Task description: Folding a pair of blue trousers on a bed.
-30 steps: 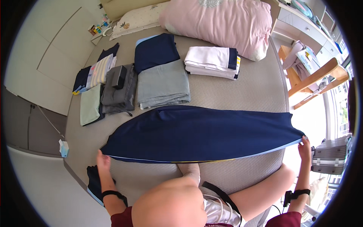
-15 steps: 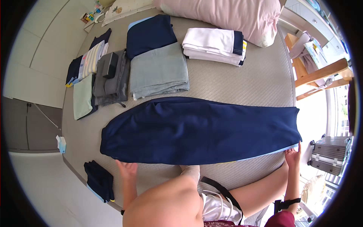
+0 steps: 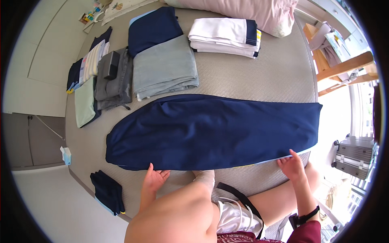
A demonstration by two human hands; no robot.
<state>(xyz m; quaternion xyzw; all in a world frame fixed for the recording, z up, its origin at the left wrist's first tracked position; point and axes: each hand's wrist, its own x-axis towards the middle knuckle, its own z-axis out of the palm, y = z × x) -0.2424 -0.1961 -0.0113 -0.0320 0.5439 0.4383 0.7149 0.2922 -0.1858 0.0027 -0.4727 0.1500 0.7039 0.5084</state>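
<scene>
A pair of navy trousers [image 3: 219, 133], folded lengthwise, lies flat across the bed in front of me. A light blue and yellow stripe shows along its near edge. My left hand [image 3: 155, 178] is at that near edge, left of the middle, palm turned up and fingers apart, with the thumb tip at the cloth. Farther right, my right hand [image 3: 291, 165] is by the light blue stripe, its fingers spread and one fingertip against the edge. Neither hand has the cloth gripped.
Beyond the trousers are folded grey cloth [image 3: 166, 67], a navy folded garment [image 3: 156, 30], white folded clothes [image 3: 221, 34] and dark grey clothes with a black case [image 3: 111, 65] on top. Folded navy clothing [image 3: 107, 192] lies near left. A suitcase [image 3: 352, 156] stands right of the bed [image 3: 259, 77].
My left hand has moved right along the near edge. My right hand has left the trousers' right corner and shifted left. The view has tilted slightly.
</scene>
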